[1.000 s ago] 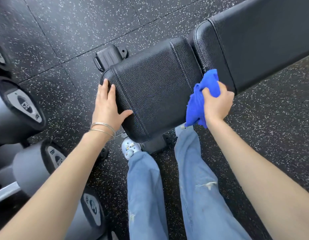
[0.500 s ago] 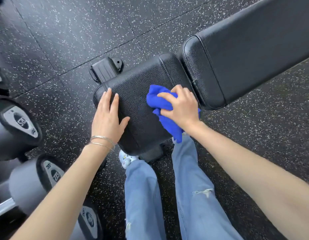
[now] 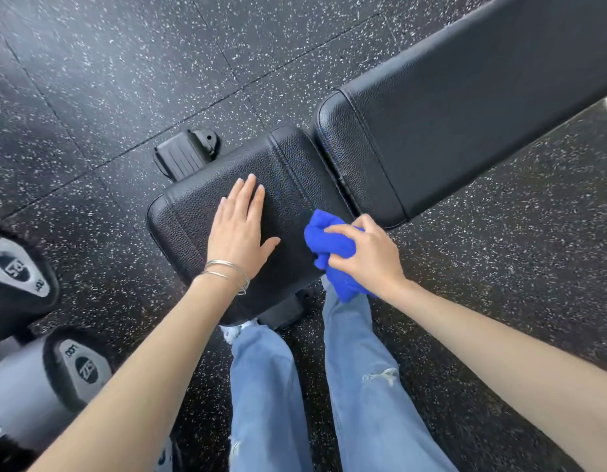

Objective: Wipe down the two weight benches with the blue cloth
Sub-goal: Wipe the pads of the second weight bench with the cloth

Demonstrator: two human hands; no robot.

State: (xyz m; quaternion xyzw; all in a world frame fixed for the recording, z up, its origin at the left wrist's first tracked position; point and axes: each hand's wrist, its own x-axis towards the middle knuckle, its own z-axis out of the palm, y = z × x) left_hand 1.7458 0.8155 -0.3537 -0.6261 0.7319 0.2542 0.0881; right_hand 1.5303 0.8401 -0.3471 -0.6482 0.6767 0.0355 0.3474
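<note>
A black padded weight bench lies across the view: its short seat pad (image 3: 200,212) in the middle and its long back pad (image 3: 465,107) running up to the right. My left hand (image 3: 239,233) rests flat on the seat pad, fingers together, holding nothing. My right hand (image 3: 366,257) is closed on the bunched blue cloth (image 3: 329,247) at the seat pad's near right edge, close to the gap between the two pads. Part of the cloth hangs below my hand. Only one bench is in view.
Large grey dumbbells (image 3: 19,274) (image 3: 57,373) lie on the floor at the left. A black bench foot (image 3: 184,155) sticks out beyond the seat pad. Speckled black rubber floor (image 3: 159,63) surrounds the bench. My legs in blue jeans (image 3: 363,386) stand against the seat's near end.
My right hand swept the cloth from the pad gap left onto the seat, then back right to the seat's near edge. My left hand slid from the seat's left corner toward its middle.
</note>
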